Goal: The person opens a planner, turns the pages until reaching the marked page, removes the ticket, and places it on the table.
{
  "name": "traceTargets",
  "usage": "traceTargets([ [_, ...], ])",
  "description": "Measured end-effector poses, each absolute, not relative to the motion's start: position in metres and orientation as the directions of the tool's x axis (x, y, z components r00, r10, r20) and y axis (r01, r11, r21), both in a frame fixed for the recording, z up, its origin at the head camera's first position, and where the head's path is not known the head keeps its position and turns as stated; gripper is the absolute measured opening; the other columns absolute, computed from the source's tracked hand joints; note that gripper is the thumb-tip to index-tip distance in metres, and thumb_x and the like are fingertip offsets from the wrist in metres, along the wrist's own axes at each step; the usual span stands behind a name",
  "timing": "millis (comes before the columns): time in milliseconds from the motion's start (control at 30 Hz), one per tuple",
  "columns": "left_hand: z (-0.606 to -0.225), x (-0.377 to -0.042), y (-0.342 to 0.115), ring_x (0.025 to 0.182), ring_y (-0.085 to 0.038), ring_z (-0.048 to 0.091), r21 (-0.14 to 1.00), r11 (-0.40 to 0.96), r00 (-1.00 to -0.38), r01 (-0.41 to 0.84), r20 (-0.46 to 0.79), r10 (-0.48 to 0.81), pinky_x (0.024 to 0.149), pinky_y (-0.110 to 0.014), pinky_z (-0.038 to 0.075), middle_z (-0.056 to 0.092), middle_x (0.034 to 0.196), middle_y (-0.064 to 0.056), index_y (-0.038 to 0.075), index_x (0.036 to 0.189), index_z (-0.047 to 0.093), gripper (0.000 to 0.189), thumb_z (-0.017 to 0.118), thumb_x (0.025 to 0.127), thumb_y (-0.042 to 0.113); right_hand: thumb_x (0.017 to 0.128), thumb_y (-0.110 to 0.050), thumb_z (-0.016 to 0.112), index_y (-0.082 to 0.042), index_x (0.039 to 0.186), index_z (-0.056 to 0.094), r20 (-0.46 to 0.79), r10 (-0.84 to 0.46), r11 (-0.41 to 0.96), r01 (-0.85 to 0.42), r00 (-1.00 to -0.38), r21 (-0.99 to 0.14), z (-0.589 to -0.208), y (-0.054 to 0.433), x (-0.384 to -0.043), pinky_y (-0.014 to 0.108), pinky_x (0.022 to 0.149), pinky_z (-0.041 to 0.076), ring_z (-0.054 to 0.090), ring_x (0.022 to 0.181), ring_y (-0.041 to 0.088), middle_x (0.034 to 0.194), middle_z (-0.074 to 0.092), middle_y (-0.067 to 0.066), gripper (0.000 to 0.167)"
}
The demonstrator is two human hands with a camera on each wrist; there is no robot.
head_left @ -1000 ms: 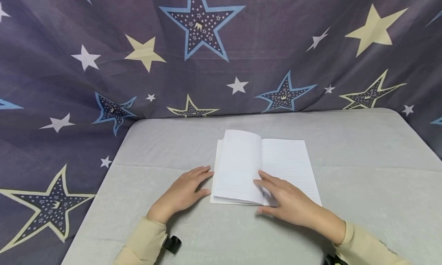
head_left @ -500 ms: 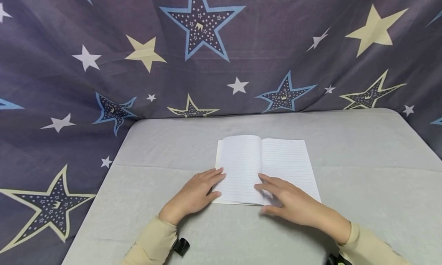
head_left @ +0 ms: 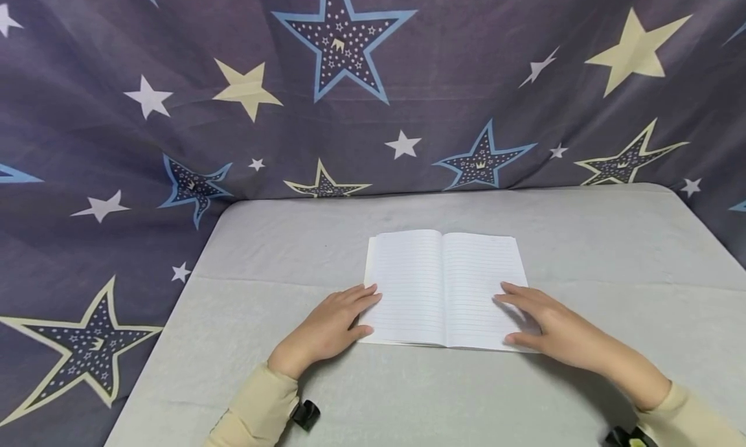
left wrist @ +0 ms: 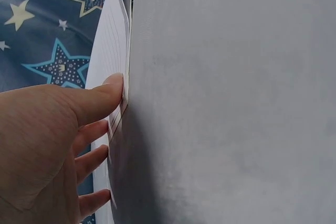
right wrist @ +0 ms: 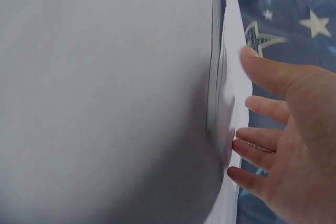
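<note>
An open notebook (head_left: 410, 285) with blank lined pages lies flat on the table. On its left edge rests my left hand (head_left: 329, 324), fingertips and thumb touching the left page. In the left wrist view the thumb of that left hand (left wrist: 47, 135) presses at the notebook's lower left corner, its page edges (left wrist: 118, 19) showing in a thin stack. My right hand (head_left: 559, 324) is over the right page's outer edge, fingers spread and holding nothing. The right wrist view has the right hand (right wrist: 294, 129) with fingers apart, beside the page edges (right wrist: 226, 77).
A light grey cloth covers the table (head_left: 280, 240). Behind and to the left hangs a dark curtain (head_left: 443, 58) printed with stars. Each wrist carries a small black device, such as the left wrist camera (head_left: 305, 414).
A raised left-hand page has come down flat. My left hand has moved right onto the page's edge. My right hand has slid from the centre fold to the right page's outer edge.
</note>
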State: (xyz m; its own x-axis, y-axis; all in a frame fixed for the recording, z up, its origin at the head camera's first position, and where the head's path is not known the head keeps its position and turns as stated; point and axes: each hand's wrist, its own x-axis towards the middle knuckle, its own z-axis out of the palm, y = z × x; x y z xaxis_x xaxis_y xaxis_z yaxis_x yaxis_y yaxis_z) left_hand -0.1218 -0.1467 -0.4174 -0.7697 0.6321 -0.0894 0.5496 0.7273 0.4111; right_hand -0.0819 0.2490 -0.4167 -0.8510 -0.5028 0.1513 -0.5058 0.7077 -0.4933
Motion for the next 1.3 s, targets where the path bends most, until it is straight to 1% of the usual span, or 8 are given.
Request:
traceTargets([
  [133, -0.418, -0.121, -0.148, 0.144, -0.032, 0.031, 0.414, 0.724, -0.768, 0.552, -0.087, 0.635, 0.116, -0.051, 0.027, 0.038, 0.156, -0.01, 0.007, 0.148, 0.046, 0.058, 0.064, 0.097, 0.025, 0.073, -0.029, 0.087, -0.005, 0.135, 0.06, 0.128, -0.522, 0.711, -0.514, -0.843, -0.481, -0.422, 0.267, -0.084, 0.031, 0.114, 0.03, 0.042, 0.131, 0.047, 0.146, 0.046, 0.023, 0.072],
  [233, -0.418, -0.121, -0.148, 0.144, -0.032, 0.031, 0.415, 0.72, -0.766, 0.556, -0.079, 0.638, 0.116, -0.051, 0.027, 0.038, 0.156, -0.01, 0.007, 0.148, 0.046, 0.058, 0.065, 0.097, 0.025, 0.07, -0.032, 0.088, -0.003, 0.136, 0.059, 0.146, -0.553, 0.681, -0.546, -0.82, -0.488, -0.427, 0.275, -0.087, 0.006, 0.106, 0.013, 0.04, 0.133, 0.047, 0.146, 0.045, 0.024, 0.078],
  [400, -0.418, -0.121, -0.148, 0.144, -0.032, 0.032, 0.414, 0.718, -0.767, 0.559, -0.071, 0.638, 0.115, -0.052, 0.027, 0.038, 0.156, -0.009, 0.007, 0.148, 0.046, 0.057, 0.065, 0.097, 0.026, 0.066, -0.036, 0.086, -0.004, 0.134, 0.059, 0.18, -0.58, 0.641, -0.582, -0.794, -0.5, -0.433, 0.281, -0.093, 0.001, 0.102, 0.008, 0.039, 0.136, 0.04, 0.145, 0.046, 0.025, 0.081],
  [533, -0.419, -0.12, -0.149, 0.144, -0.032, 0.032, 0.419, 0.718, -0.768, 0.556, -0.071, 0.636, 0.115, -0.052, 0.027, 0.038, 0.156, -0.01, 0.007, 0.148, 0.046, 0.057, 0.064, 0.097, 0.025, 0.066, -0.035, 0.086, -0.004, 0.133, 0.06, 0.193, -0.576, 0.65, -0.588, -0.794, -0.481, -0.435, 0.28, -0.094, 0.004, 0.105, 0.012, 0.041, 0.133, 0.042, 0.144, 0.046, 0.024, 0.078],
  [633, -0.419, -0.12, -0.149, 0.144, -0.032, 0.031, 0.418, 0.723, -0.772, 0.55, -0.076, 0.632, 0.116, -0.052, 0.027, 0.037, 0.156, -0.009, 0.007, 0.148, 0.046, 0.057, 0.064, 0.097, 0.026, 0.069, -0.033, 0.086, -0.005, 0.131, 0.062, 0.201, -0.561, 0.68, -0.586, -0.803, -0.44, -0.435, 0.275, -0.092, 0.028, 0.112, 0.031, 0.043, 0.13, 0.044, 0.144, 0.046, 0.023, 0.072],
  [767, -0.42, -0.12, -0.149, 0.145, -0.031, 0.03, 0.414, 0.73, -0.777, 0.544, -0.081, 0.625, 0.116, -0.051, 0.026, 0.036, 0.157, -0.008, 0.009, 0.149, 0.045, 0.058, 0.064, 0.097, 0.027, 0.078, -0.031, 0.082, -0.007, 0.131, 0.063, 0.182, -0.531, 0.727, -0.556, -0.827, -0.403, -0.43, 0.267, -0.089, 0.06, 0.098, 0.042, 0.044, 0.129, 0.045, 0.145, 0.047, 0.022, 0.061],
  [967, -0.421, -0.12, -0.149, 0.145, -0.03, 0.03, 0.414, 0.73, -0.778, 0.544, -0.08, 0.624, 0.117, -0.05, 0.025, 0.036, 0.157, -0.007, 0.009, 0.149, 0.045, 0.058, 0.064, 0.097, 0.028, 0.084, -0.031, 0.079, -0.005, 0.131, 0.062, 0.163, -0.46, 0.776, -0.484, -0.873, -0.404, -0.423, 0.259, -0.088, 0.063, 0.1, 0.039, 0.044, 0.13, 0.046, 0.143, 0.048, 0.025, 0.056],
  [1300, -0.42, -0.12, -0.149, 0.145, -0.029, 0.03, 0.413, 0.737, -0.783, 0.535, -0.086, 0.616, 0.117, -0.05, 0.024, 0.036, 0.158, -0.006, 0.01, 0.149, 0.045, 0.058, 0.064, 0.097, 0.028, 0.087, -0.033, 0.077, 0.002, 0.156, 0.018, 0.154, -0.269, 0.734, -0.306, -0.951, -0.606, -0.403, 0.228, -0.086, 0.066, 0.106, 0.03, 0.034, 0.136, 0.051, 0.148, 0.037, 0.032, 0.098],
])
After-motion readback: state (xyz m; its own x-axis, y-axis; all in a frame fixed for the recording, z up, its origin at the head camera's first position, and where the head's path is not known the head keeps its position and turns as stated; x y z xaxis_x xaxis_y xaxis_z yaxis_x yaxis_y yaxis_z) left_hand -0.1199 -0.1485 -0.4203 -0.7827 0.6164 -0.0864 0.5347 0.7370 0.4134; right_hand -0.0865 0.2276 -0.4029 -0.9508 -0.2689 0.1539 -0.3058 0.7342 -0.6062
